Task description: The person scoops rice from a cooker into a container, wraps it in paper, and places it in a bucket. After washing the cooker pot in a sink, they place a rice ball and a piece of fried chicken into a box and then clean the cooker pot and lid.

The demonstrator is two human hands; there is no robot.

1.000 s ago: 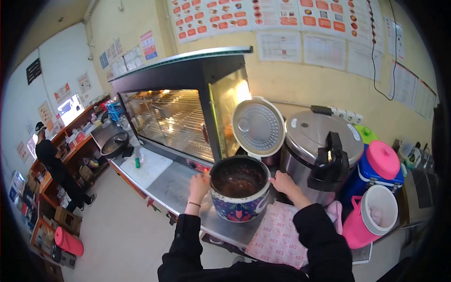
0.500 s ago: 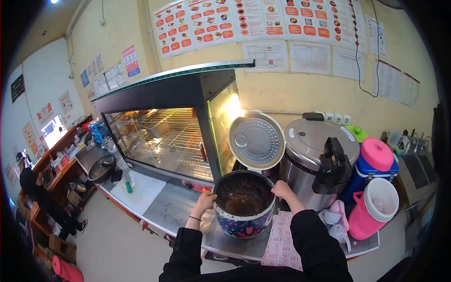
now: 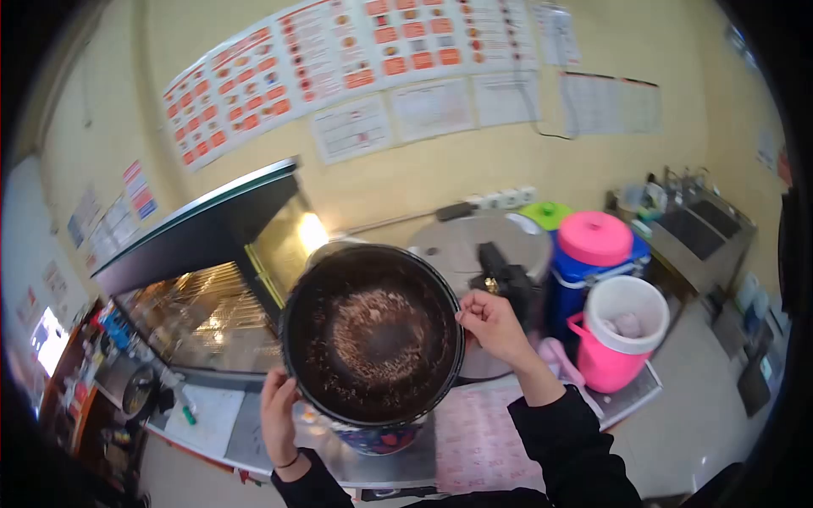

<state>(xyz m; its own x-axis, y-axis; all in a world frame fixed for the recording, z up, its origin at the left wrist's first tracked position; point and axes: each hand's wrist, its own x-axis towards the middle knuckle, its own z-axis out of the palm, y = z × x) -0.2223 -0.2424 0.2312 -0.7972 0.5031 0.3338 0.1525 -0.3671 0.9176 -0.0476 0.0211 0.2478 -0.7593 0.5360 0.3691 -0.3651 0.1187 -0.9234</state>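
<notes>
A black inner pot (image 3: 373, 334), with brown residue over its bottom and walls, is tilted so that its inside faces me. My left hand (image 3: 279, 415) grips its lower left rim, and my right hand (image 3: 495, 330) pinches the rim on the right. Below the pot shows part of the flower-patterned cooker body (image 3: 381, 438) on the metal counter. The cooker's open lid is mostly hidden behind the pot. Pink printed paper (image 3: 483, 440) lies to the right of the cooker body.
A lit glass display cabinet (image 3: 203, 313) stands at the left, with a white board (image 3: 207, 419) before it. Behind the pot is a large steel cooker (image 3: 517, 241). On the right are a pink open jug (image 3: 610, 360), a blue cooler (image 3: 563, 292) and a sink (image 3: 694, 229).
Both hands have lifted the black inner pot up out of the patterned cooker body and tipped it toward me. The view has turned to the right.
</notes>
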